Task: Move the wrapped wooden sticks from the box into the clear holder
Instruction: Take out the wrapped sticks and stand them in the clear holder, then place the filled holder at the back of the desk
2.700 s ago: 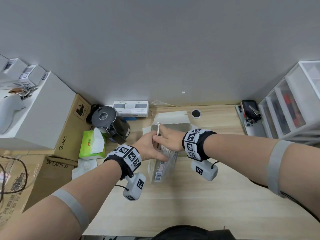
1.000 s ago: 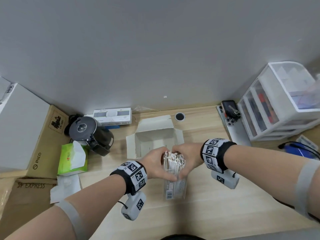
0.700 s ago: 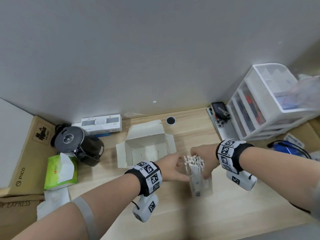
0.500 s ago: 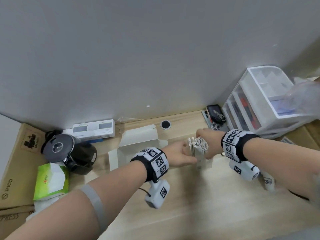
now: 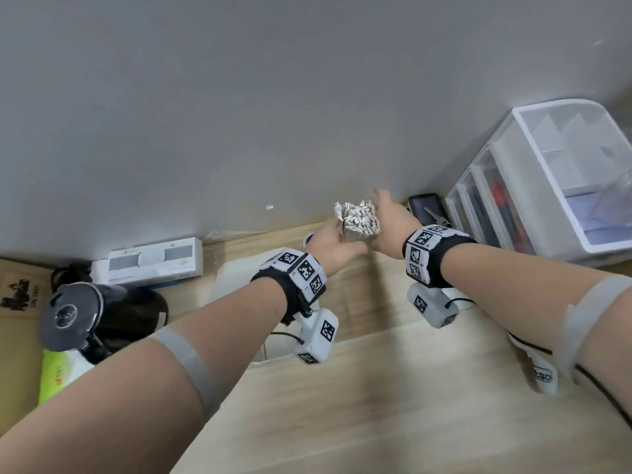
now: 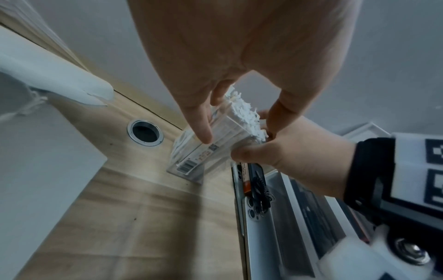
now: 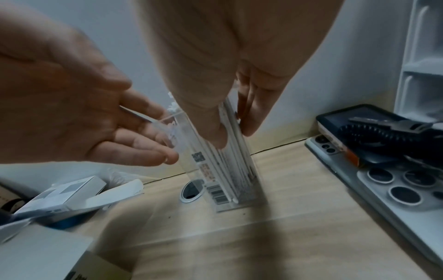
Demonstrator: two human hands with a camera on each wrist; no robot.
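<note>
Wrapped sticks (image 5: 358, 217) stand upright, tips up, in the clear holder (image 6: 210, 144), right hand (image 5: 388, 223) gripping it, left hand (image 5: 333, 242) touching loosely.

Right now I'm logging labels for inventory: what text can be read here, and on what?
No text can be read for certain.
On the clear holder: a barcode and small print, too blurred.
On the cardboard box: a dark logo, print blurred.
On the green tissue pack: red marks, illegible.

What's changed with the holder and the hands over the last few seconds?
The clear holder, full of wrapped sticks, has gone from the desk middle to the back wall, beside the phone. Both hands stayed with it: right hand grips it, left hand touches its side. The box stayed put.
</note>
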